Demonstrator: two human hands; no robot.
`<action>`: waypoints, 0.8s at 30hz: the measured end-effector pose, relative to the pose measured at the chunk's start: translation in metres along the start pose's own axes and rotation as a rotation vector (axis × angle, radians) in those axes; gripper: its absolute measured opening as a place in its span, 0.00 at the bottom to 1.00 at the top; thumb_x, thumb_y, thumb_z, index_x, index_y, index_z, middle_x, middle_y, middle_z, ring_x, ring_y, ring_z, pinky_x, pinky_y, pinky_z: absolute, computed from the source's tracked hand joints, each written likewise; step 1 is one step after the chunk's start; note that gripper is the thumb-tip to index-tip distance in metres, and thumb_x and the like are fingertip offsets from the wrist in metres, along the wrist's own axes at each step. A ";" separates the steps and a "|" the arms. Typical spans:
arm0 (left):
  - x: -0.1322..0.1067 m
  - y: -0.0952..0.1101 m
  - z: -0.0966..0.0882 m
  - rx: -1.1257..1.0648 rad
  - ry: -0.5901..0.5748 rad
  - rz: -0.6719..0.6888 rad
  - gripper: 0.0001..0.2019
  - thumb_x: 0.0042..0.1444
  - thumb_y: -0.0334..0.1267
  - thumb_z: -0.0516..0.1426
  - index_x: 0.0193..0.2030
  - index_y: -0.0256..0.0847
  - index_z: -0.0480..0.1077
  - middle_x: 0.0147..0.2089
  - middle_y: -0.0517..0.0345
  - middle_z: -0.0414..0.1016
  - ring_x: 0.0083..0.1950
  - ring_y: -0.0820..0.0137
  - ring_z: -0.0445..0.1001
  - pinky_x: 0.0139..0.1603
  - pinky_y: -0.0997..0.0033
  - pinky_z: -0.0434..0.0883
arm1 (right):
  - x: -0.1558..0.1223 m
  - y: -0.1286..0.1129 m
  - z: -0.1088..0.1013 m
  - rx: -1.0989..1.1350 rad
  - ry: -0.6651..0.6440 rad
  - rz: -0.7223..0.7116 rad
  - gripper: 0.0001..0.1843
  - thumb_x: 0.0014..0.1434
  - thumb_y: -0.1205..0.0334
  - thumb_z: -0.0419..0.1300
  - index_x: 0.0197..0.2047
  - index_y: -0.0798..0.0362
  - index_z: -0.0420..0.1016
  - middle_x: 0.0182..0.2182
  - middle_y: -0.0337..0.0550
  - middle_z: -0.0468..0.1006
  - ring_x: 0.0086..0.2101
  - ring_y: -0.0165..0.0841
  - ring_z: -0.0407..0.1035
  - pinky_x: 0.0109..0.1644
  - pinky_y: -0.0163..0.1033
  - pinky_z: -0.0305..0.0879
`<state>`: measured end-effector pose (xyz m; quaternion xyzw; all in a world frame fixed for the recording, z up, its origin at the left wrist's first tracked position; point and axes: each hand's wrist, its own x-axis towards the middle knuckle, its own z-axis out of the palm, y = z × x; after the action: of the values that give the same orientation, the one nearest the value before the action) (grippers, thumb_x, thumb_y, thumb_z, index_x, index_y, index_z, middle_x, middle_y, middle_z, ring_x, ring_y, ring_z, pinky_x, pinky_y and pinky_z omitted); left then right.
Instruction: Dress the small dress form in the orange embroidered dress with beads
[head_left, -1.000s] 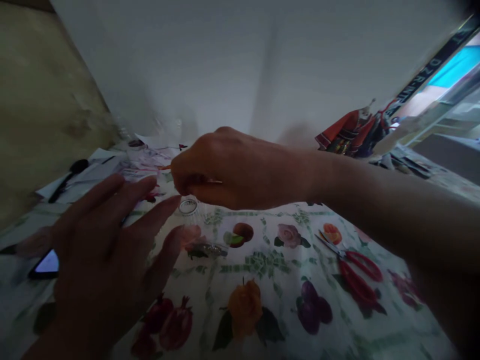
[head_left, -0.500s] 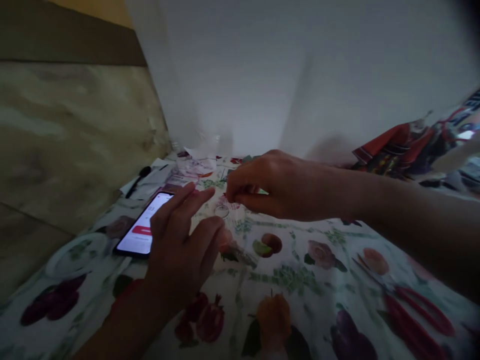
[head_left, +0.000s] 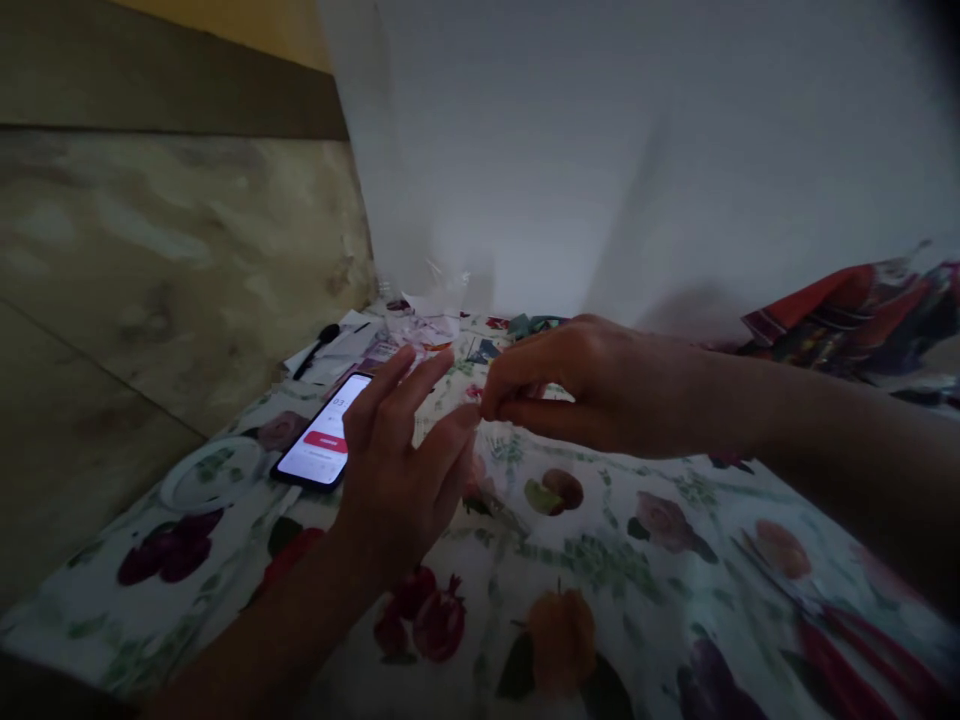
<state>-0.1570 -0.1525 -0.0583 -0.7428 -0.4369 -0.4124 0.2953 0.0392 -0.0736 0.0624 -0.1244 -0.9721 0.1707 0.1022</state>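
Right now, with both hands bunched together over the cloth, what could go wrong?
The right hand is pinched shut; anything small in it could slip and vanish on the busy fruit-print tablecloth in this dim light. The left hand, fingers spread, hovers at the edge of the lit phone and might tap its screen by accident.

Right hand point(head_left: 570, 385): fingertips pinched at its 9 o'clock end, too dark to tell if anything sits between them. Left hand point(head_left: 397, 470) covers the phone point(head_left: 322, 445) along its 3 o'clock edge, plus the tablecloth point(head_left: 600, 560) beneath it. Screen text too small to read. Red-handled thing point(head_left: 847, 650) at frame 4 o'clock: smeared, cut by the bottom edge, can't identify. Red cloth point(head_left: 847, 310) at 3 o'clock: cut by the right edge. Clear clutter point(head_left: 424, 315) at 12 o'clock of the left hand: blurred, unidentifiable. Forearms leave frame at 7 and 4 o'clock.
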 end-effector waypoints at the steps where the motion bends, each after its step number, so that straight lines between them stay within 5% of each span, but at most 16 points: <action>1: 0.000 0.000 0.000 0.003 -0.001 0.001 0.12 0.58 0.30 0.62 0.48 0.42 0.70 0.66 0.45 0.66 0.72 0.51 0.60 0.67 0.46 0.68 | 0.000 0.000 0.000 0.006 -0.004 -0.003 0.10 0.66 0.70 0.56 0.39 0.54 0.78 0.35 0.40 0.81 0.33 0.29 0.72 0.38 0.35 0.65; 11: 0.001 0.002 -0.002 -0.020 -0.020 -0.033 0.08 0.57 0.28 0.61 0.41 0.44 0.69 0.59 0.49 0.73 0.67 0.52 0.67 0.63 0.47 0.72 | -0.001 0.003 -0.004 0.002 -0.001 0.054 0.08 0.64 0.68 0.58 0.38 0.51 0.79 0.32 0.36 0.81 0.29 0.28 0.71 0.33 0.34 0.63; 24: -0.001 0.003 -0.001 -0.133 -0.039 -0.048 0.16 0.61 0.29 0.59 0.55 0.42 0.67 0.57 0.44 0.73 0.62 0.57 0.72 0.62 0.49 0.73 | 0.001 -0.003 0.001 0.007 0.025 0.058 0.07 0.66 0.67 0.57 0.37 0.52 0.76 0.30 0.37 0.79 0.30 0.27 0.70 0.34 0.34 0.60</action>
<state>-0.1551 -0.1553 -0.0589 -0.7581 -0.4318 -0.4329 0.2266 0.0369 -0.0765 0.0626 -0.1542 -0.9661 0.1756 0.1098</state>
